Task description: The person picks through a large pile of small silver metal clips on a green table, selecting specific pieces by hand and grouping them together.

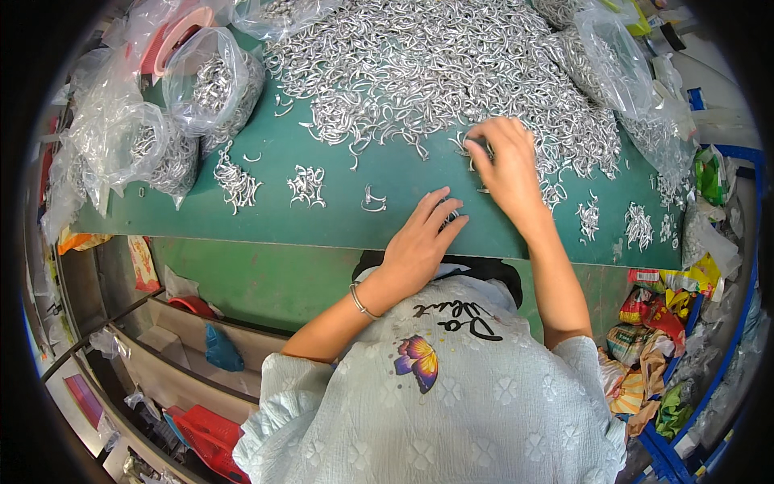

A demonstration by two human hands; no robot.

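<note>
Pinched in our right hand [508,165] are small metal hooks [477,149] at the big pile's [435,56] near edge; our left hand [419,242] rests flat, fingers loose, beside it over a few hooks.

On the green desk [322,161], the left hand [419,242] lies flat, its fingers [439,211] over a few silver hooks. The right hand [506,165] reaches into the edge of the large heap of metal hooks [419,64]. Small hook bundles [235,184] and filled clear bags [211,81] lie to the left.
</note>
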